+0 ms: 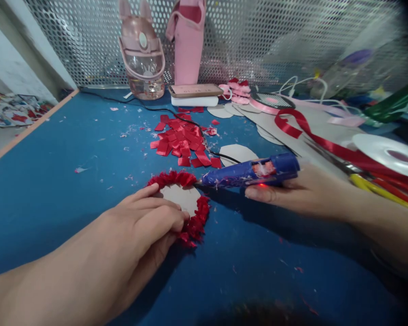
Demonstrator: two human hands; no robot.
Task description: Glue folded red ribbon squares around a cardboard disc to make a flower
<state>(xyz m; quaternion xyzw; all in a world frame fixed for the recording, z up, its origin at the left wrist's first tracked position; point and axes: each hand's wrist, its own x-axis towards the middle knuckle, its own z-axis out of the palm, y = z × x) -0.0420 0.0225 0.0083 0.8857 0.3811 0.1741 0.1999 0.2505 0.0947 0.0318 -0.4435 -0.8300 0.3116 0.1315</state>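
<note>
My left hand [139, 231] grips a pale card disc [182, 198] at its near left side, fingers on top and thumb at the lower edge. A ruffled border of red ribbon pieces [201, 216] runs round the disc's rim, with a gap at the upper right. My right hand [285, 192] is wrapped round a blue hot glue gun [238, 174], a red light glowing on its underside. The gun's nozzle points left and meets the disc's rim at the gap. Part of the border is hidden under my left fingers.
Cut red ribbon squares [182, 138] lie piled beyond the disc, crossed by a black cord [166, 110]. A phone [195, 90], a pink bottle [143, 59] and a pink pouch [188, 45] stand behind. Scissors [370, 183], red ribbon [329, 145] and a white spool [391, 154] lie right.
</note>
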